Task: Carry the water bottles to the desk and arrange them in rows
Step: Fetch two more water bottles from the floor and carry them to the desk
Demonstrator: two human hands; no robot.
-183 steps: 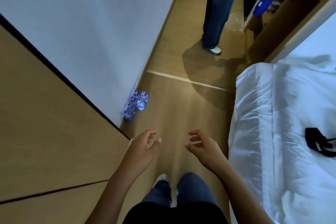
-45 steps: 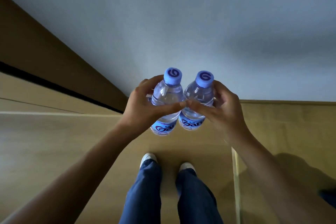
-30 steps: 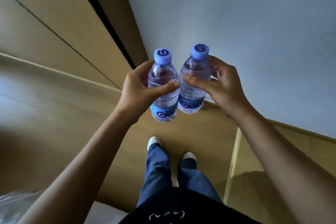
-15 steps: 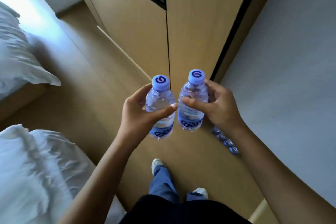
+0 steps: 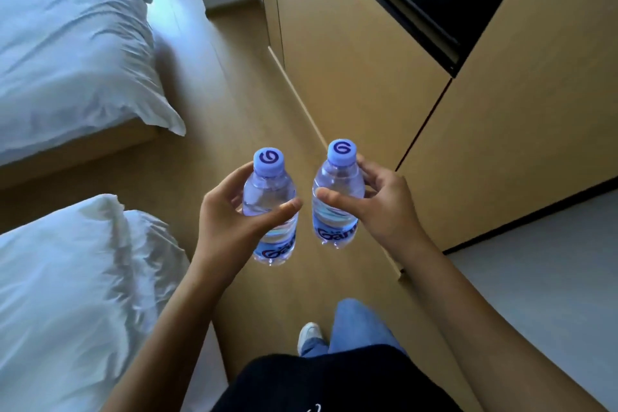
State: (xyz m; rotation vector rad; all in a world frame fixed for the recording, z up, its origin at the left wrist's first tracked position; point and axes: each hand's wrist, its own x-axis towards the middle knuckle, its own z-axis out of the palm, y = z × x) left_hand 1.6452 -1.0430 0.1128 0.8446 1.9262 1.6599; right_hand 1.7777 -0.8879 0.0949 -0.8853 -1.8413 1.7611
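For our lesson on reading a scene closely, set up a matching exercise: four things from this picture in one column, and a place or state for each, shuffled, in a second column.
Column 1
1. left bottle
2. right bottle
3. white bedding
4. shoe

Column 2
A. on the wooden floor, below the held bottles
B. held upright by the right hand
C. lies crumpled at the left of the picture
D. held upright by the left hand

Pairs: 1-D, 2-B, 3-C, 4-A
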